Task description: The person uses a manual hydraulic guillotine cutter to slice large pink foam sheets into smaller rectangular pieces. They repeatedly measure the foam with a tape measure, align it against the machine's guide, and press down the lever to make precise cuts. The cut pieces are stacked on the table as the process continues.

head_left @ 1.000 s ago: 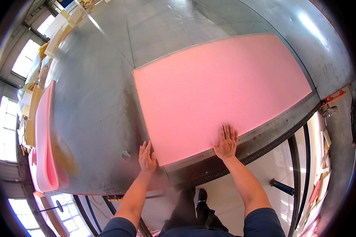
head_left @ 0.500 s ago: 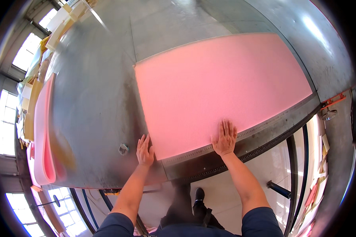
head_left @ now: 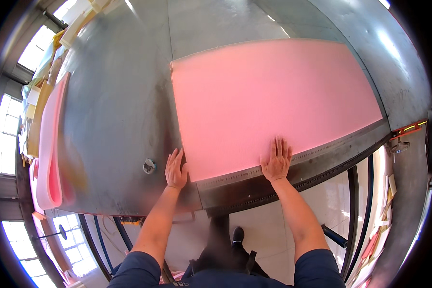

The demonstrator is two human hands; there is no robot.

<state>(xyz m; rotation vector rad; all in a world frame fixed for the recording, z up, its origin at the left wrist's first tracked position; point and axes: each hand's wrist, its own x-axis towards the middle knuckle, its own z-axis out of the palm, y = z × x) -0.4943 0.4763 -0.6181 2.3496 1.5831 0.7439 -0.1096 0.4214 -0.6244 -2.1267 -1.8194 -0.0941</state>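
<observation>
A large pink foam sheet [head_left: 273, 101] lies flat on a grey metal table [head_left: 120, 110]. Its near edge runs along a ruler strip [head_left: 230, 178] fixed by the table's front. My right hand [head_left: 276, 161] rests palm down on the near edge of the sheet, fingers stretched out over the foam. At the near left corner, my left hand [head_left: 175, 169] stands against the sheet's left side, open, its thumb next to the foam edge. Neither hand grips anything. A small whitish round object [head_left: 149, 166] sits on the table left of my left hand.
A folded pink foam piece [head_left: 51, 144] is at the table's left side, with cream-coloured foam blocks [head_left: 37, 117] behind it. A dark slotted rail [head_left: 293, 188] borders the front. An orange bracket [head_left: 409, 128] sticks out at the right. Table legs [head_left: 354, 211] stand below.
The whole view has shifted slightly. Both hands and the pink foam sheet keep nearly the same places against each other and the ruler strip.
</observation>
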